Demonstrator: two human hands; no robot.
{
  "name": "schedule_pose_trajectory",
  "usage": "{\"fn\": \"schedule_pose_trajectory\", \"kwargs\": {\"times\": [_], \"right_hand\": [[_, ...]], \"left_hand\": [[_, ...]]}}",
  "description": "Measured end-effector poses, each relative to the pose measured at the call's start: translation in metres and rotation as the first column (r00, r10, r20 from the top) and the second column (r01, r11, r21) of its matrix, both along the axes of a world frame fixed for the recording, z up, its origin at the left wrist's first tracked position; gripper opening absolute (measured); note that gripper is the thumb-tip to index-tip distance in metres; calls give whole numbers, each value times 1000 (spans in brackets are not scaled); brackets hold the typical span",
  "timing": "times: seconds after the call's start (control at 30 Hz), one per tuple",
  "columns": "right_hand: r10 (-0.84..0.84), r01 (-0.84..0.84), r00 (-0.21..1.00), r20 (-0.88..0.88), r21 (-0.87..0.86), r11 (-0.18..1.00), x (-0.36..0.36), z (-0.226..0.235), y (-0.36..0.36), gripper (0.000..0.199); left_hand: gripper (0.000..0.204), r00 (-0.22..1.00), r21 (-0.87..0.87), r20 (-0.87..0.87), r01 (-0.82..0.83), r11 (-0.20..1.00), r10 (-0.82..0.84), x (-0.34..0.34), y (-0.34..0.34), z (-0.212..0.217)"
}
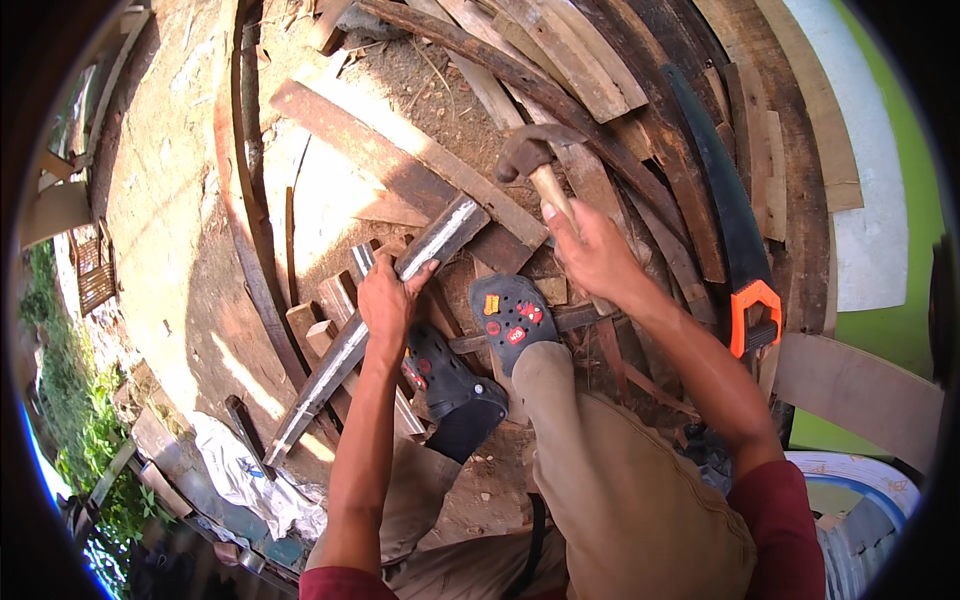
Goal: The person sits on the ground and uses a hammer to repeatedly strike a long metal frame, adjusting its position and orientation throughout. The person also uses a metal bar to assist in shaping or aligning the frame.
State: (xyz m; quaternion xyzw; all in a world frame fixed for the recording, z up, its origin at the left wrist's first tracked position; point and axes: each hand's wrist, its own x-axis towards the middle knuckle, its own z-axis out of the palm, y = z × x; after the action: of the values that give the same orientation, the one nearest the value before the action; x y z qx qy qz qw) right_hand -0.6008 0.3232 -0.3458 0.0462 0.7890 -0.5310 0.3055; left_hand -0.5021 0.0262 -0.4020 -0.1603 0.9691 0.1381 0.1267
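We've got the left hand clamped on a long angled metal bar, fingers wrapped over its top edge about midway along. The bar runs diagonally, its upper end up and to the right of that hand, its lower end down to the left near a crumpled white sheet. It lies across short wooden blocks just left of the hand.

Right hand is closed around the wooden handle of a claw hammer; the head sits above and left of that hand, over the planks and clear of the bar.

Between the two hands: our two feet in dark clogs with red charms. The right clog is just below the right hand, the left clog just right of the left wrist and touching the bar's side as far as we can tell.

Right of the right hand, well apart, a handsaw with a dark blade and orange handle lies on the planks. Old boards are stacked above both hands on bare dirt. A white plastic chair sits below the right elbow.
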Motion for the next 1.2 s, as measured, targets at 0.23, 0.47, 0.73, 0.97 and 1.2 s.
{"fn": "schedule_pose_trajectory", "kwargs": {"times": [0.23, 0.47, 0.73, 0.97, 1.2], "right_hand": [[156, -127, 972, -174, 169, 977, 24, -26, -11, 45], [-216, 196, 949, -229, -108, 975, 18, -2, -26, 45], [-133, 133, 990, -55, -15, 991, 7, 8, -12, 45], [28, -30, 999, 26, 101, 994, 13, -3, -1, 47], [226, -136, 899, -374, 253, 958, 45, -51, 4, 40]], "left_hand": [[71, 999, -17, -36, -4, 1000, 4, 3, 13, 11], [69, 996, -37, -94, 4, 999, -7, 8, 13, 8], [69, 998, -71, -62, -15, 997, 11, 4, 15, 9], [71, 997, -77, -78, -7, 997, 1, 10, 13, 9], [68, 998, -79, -42, 32, 996, -36, 7, 15, 10]]}}
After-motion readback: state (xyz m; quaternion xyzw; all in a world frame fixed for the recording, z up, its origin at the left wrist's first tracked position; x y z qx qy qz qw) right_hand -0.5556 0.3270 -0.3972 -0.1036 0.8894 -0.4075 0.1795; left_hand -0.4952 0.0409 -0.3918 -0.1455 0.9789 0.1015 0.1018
